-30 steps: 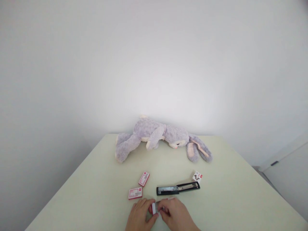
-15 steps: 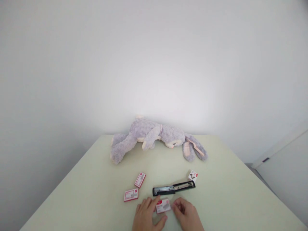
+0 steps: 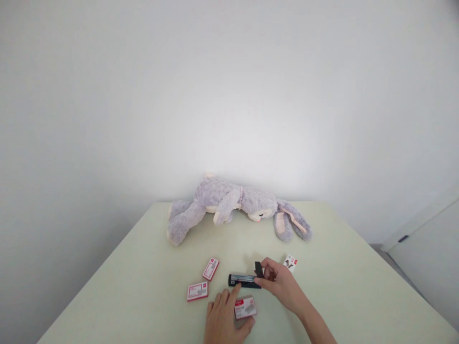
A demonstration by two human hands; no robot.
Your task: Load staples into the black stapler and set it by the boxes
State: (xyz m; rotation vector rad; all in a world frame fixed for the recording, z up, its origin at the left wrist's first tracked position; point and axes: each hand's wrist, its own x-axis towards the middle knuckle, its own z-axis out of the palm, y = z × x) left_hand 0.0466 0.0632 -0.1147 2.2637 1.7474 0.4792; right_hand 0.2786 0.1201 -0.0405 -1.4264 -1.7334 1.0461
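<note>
A black stapler lies on the table with its base flat and its upper arm swung up. My right hand pinches that raised arm between thumb and fingers at the right end. The fingers of my left hand are spread. Its index fingertip is at the near edge of the stapler's base, and its thumb lies by the lower edge of a red and white staples box. Two similar boxes sit to the left, one nearer and one farther.
Behind my right hand stands a small white box with a red patch, partly hidden. A grey plush rabbit lies on its side along the back of the pale green table, against the white wall.
My right hand has moved up from beside the near box to the stapler. The stapler's upper arm, laid out flat before, is now raised. My left index finger has reached toward its base.
</note>
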